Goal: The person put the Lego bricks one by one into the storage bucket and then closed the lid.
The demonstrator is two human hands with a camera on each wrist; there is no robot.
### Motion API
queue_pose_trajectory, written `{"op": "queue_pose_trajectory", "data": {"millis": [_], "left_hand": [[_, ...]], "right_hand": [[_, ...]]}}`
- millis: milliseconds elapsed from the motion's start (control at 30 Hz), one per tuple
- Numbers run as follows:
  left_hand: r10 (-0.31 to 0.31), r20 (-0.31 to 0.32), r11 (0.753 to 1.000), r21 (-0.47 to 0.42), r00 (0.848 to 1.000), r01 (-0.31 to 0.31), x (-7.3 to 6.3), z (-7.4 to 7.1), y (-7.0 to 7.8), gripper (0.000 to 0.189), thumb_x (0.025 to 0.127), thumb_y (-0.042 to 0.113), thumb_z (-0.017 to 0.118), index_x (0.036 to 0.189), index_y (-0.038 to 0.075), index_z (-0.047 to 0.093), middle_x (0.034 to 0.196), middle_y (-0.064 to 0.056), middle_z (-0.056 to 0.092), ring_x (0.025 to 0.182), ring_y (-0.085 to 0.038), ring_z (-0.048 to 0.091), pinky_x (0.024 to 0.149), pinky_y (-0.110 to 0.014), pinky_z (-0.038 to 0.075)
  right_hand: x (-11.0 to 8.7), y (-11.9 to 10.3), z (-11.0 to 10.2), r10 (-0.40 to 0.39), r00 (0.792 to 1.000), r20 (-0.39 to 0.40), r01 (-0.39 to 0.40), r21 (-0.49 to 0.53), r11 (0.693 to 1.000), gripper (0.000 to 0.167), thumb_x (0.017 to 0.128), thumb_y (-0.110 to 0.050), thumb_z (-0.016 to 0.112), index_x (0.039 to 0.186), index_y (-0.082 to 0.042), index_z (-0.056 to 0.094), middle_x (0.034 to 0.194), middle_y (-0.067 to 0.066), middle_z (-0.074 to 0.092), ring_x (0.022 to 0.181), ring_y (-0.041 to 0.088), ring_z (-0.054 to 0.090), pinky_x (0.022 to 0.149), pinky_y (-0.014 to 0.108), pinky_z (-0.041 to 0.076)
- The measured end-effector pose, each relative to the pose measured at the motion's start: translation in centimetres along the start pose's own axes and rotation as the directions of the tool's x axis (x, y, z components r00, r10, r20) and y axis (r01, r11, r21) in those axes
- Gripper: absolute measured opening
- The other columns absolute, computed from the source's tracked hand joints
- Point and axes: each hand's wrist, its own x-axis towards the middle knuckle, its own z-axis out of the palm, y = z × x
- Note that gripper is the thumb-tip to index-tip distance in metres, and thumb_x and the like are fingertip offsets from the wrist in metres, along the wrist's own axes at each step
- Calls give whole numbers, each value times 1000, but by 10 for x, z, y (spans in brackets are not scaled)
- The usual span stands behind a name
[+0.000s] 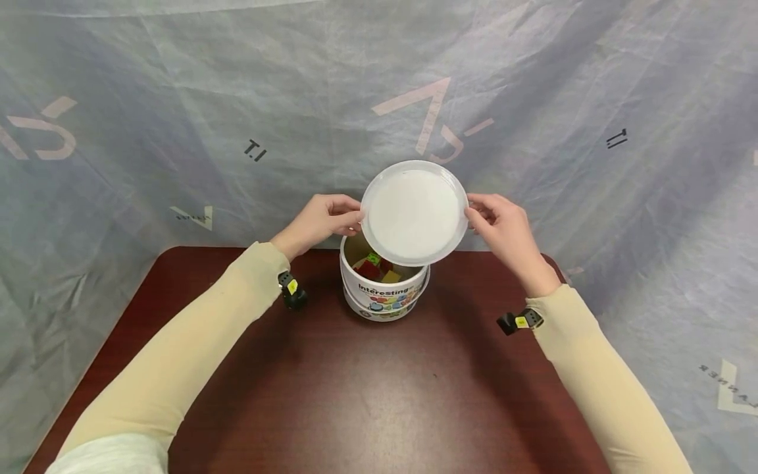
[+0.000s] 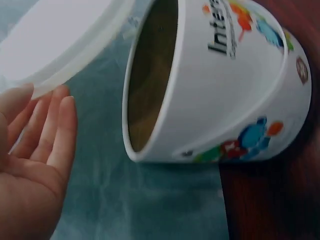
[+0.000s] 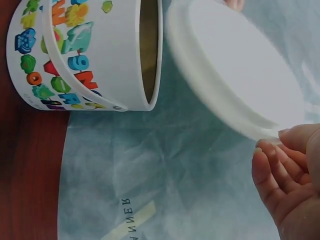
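Observation:
A round white lid (image 1: 414, 214) is held up, tilted, over the back of an open white bucket (image 1: 379, 299). My left hand (image 1: 322, 222) pinches its left rim between thumb and fingers. On the opposite rim, my right hand (image 1: 500, 227) pinches it the same way. Colourful pictures and the word "Interesting" cover the bucket's side, and its handle hangs down at the front. Inside the bucket lie several coloured pieces (image 1: 373, 268), red, yellow and green, partly hidden by the lid. The left wrist view shows the lid (image 2: 65, 45) apart from the bucket's rim (image 2: 175, 65).
The bucket stands near the back edge of a dark red-brown table (image 1: 379, 395). A grey printed cloth (image 1: 237, 99) hangs right behind the table and along both sides. Each wrist carries a small black camera, the left one (image 1: 293, 293) and the right one (image 1: 515, 321).

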Motion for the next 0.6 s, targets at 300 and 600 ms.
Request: {"op": "queue_pose_trajectory", "data": {"millis": [300,600], "left_hand": [[129,-19,964,238,992,-121,-6,-17,2,21,98,14,75,117,5,76,112,-11,77,102,-32,74,84,-37,62],[306,-13,854,446,952,-268,-18,-30,6,17,97,8,74,114,7,77,108,-9,77,99,-21,73,88,-38,59]], "right_hand": [[10,0,17,-83,996,-21,84,51,995,17,99,-4,70,115,-3,76,103,13,70,81,26,72,69,9,49],[10,-2,31,-173,984,-53,177,96,979,15,97,-1,72,111,-1,76,103,13,70,87,28,75,75,8,50]]}}
